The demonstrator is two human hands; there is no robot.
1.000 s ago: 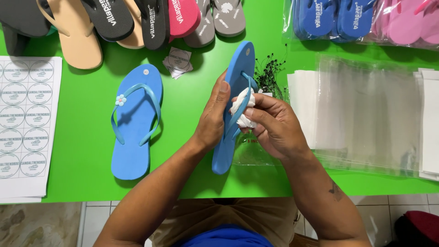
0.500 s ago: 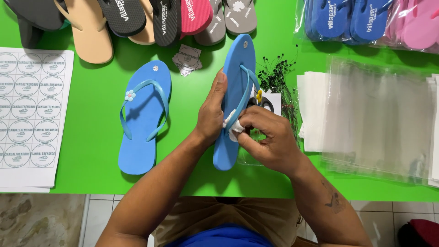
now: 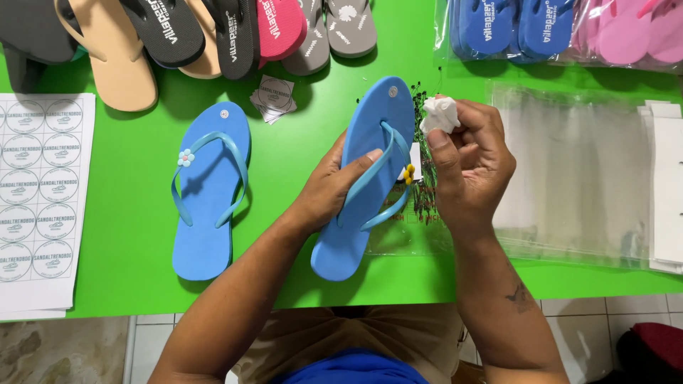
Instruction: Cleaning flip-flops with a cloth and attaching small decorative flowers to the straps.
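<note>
Head camera, looking down on a bright green worktop [image 3: 299, 235]: a seated person's left hand [image 3: 334, 186] is clamped on a blue flip-flop [image 3: 370, 178], thumb pressed on the sole beside the strap, fingers wrapped underneath, holding it tilted just above the worktop's near middle. A small yellow flower charm [image 3: 408, 173] sits on the strap's right side. The right hand [image 3: 469, 160], raised just right of the sandal, is closed on a crumpled white wad [image 3: 440, 114] pinched between thumb and fingertips, near the sandal's toe end.

To the left, the matching blue flip-flop [image 3: 210, 188] lies flat, sole up, with a pale flower charm [image 3: 186, 157] on its strap. At the far left edge rests a sheet of round stickers [image 3: 35, 192]. A row of tan, black, pink and grey sandals [image 3: 213, 32] lines the far edge, a small stack of loose stickers [image 3: 274, 96] just below it. On the right lie clear plastic bags [image 3: 576, 178], with bagged blue and pink sandals [image 3: 562, 28] beyond.
</note>
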